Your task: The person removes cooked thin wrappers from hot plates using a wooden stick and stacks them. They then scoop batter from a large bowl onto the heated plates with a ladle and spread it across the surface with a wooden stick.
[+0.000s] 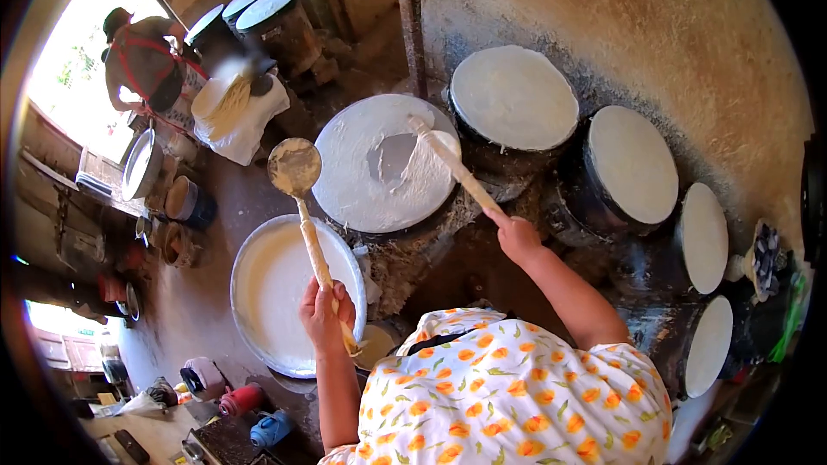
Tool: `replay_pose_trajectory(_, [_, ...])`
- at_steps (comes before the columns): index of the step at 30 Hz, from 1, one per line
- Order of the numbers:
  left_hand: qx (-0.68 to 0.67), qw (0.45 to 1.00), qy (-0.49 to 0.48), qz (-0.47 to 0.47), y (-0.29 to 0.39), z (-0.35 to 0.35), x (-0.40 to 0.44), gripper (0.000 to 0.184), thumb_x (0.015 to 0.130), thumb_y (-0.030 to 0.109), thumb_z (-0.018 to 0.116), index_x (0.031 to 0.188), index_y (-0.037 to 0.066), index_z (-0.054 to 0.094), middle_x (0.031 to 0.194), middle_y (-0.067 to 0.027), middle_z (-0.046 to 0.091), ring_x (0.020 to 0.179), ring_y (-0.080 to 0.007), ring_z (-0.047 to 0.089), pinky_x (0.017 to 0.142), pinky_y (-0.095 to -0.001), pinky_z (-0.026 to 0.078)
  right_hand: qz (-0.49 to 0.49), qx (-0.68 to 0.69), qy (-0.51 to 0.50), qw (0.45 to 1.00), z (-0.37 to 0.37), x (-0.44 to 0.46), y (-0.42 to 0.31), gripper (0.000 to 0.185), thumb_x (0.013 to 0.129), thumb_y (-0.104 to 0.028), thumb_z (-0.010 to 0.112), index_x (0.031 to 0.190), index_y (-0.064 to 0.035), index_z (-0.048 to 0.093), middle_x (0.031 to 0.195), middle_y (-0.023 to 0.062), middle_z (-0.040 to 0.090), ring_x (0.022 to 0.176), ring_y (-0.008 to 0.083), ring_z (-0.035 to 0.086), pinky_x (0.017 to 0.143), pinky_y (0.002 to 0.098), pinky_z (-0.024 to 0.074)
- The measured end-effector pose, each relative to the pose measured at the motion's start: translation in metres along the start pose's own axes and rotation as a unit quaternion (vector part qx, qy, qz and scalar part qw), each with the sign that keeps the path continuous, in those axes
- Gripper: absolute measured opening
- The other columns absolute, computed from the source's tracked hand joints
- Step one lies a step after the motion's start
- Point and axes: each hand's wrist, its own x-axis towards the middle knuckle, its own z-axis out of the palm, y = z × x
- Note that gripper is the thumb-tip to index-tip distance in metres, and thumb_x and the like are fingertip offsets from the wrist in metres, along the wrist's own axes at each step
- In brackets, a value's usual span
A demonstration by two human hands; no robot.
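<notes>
My left hand [326, 313] is closed around the pale, batter-crusted handle of a ladle [295, 167]. The ladle's round bowl is raised between the basin and the griddle. A wide basin [276, 297] of creamy white batter stands below and left of the handle. My right hand [519, 240] grips the end of a long wooden stick [461, 174], whose far tip rests at the batter's surface. That batter covers most of a round griddle [345, 155], with a greyish patch near the middle and a thicker, rough smear beside the stick.
Round batter-topped drums [514, 98] curve along the wall to my right. At upper left a person [148, 65] bends near a white cloth [250, 133] with pale strands on it. Buckets [189, 202] line the left side; flasks [244, 399] stand at lower left.
</notes>
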Motion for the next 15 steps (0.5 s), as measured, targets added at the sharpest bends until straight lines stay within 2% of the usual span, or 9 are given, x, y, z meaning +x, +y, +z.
replay_pose_trajectory(2, [-0.002, 1.000, 0.011, 0.004, 0.001, 0.007, 0.001, 0.015, 0.095, 0.011, 0.043, 0.103, 0.000, 0.050, 0.072, -0.0067, 0.052, 0.039, -0.0080, 0.040, 0.031, -0.0219, 0.034, -0.112, 0.052, -0.030, 0.992, 0.009, -0.010, 0.016, 0.047, 0.083, -0.009, 0.049, 0.124, -0.0316, 0.055, 0.072, 0.0197, 0.055, 0.069, 0.0376, 0.059, 0.064, 0.0466, 0.0480])
replay_pose_trajectory(4, [-0.002, 1.000, 0.023, 0.016, 0.002, 0.009, -0.002, 0.016, 0.095, 0.011, 0.042, 0.106, 0.001, 0.050, 0.072, -0.0068, 0.052, 0.039, -0.0082, 0.040, 0.030, -0.0220, 0.034, -0.133, 0.021, -0.063, 0.989, 0.003, -0.025, 0.037, 0.048, 0.084, -0.010, 0.048, 0.124, -0.0355, 0.055, 0.070, 0.0193, 0.055, 0.067, 0.0368, 0.059, 0.064, 0.0456, 0.0489])
replay_pose_trajectory(6, [0.005, 0.999, 0.031, 0.026, 0.000, 0.008, -0.006, 0.017, 0.095, 0.011, 0.042, 0.108, 0.001, 0.050, 0.072, -0.0068, 0.051, 0.039, -0.0084, 0.040, 0.030, -0.0220, 0.034, -0.067, -0.059, -0.108, 0.990, -0.005, -0.025, 0.053, 0.047, 0.086, -0.012, 0.045, 0.123, -0.0390, 0.054, 0.072, 0.0197, 0.056, 0.069, 0.0357, 0.061, 0.064, 0.0445, 0.0500])
replay_pose_trajectory(8, [0.000, 0.999, 0.045, 0.025, -0.004, 0.008, -0.008, 0.019, 0.095, 0.011, 0.043, 0.110, 0.001, 0.050, 0.072, -0.0068, 0.051, 0.039, -0.0084, 0.040, 0.030, -0.0220, 0.034, -0.040, -0.064, -0.064, 0.995, -0.008, 0.018, 0.045, 0.045, 0.088, -0.012, 0.040, 0.121, -0.0368, 0.057, 0.076, 0.0224, 0.058, 0.071, 0.0390, 0.062, 0.066, 0.0465, 0.0500])
replay_pose_trajectory(11, [-0.005, 0.998, 0.051, 0.033, -0.008, 0.015, -0.013, 0.023, 0.095, 0.011, 0.043, 0.114, 0.001, 0.049, 0.072, -0.0068, 0.051, 0.039, -0.0082, 0.039, 0.031, -0.0219, 0.034, -0.019, 0.031, -0.034, 0.999, 0.005, 0.106, 0.028, 0.043, 0.085, -0.009, 0.042, 0.122, -0.0262, 0.058, 0.088, 0.0265, 0.062, 0.080, 0.0406, 0.061, 0.072, 0.0478, 0.0484])
replay_pose_trajectory(14, [-0.009, 0.997, 0.076, 0.030, -0.005, 0.023, -0.019, 0.026, 0.095, 0.011, 0.044, 0.118, 0.002, 0.049, 0.073, -0.0065, 0.051, 0.040, -0.0080, 0.040, 0.031, -0.0217, 0.035, 0.005, 0.091, -0.062, 0.994, 0.002, 0.146, 0.002, 0.044, 0.085, -0.009, 0.044, 0.123, -0.0259, 0.057, 0.095, 0.0234, 0.062, 0.084, 0.0402, 0.061, 0.074, 0.0466, 0.0488])
replay_pose_trajectory(15, [-0.004, 0.996, 0.077, 0.035, -0.003, 0.021, -0.022, 0.026, 0.095, 0.011, 0.044, 0.118, 0.002, 0.049, 0.073, -0.0065, 0.051, 0.040, -0.0080, 0.040, 0.031, -0.0217, 0.035, -0.069, 0.141, -0.044, 0.987, 0.009, 0.149, 0.007, 0.044, 0.085, -0.009, 0.044, 0.123, -0.0266, 0.056, 0.097, 0.0218, 0.062, 0.085, 0.0397, 0.061, 0.075, 0.0458, 0.0490])
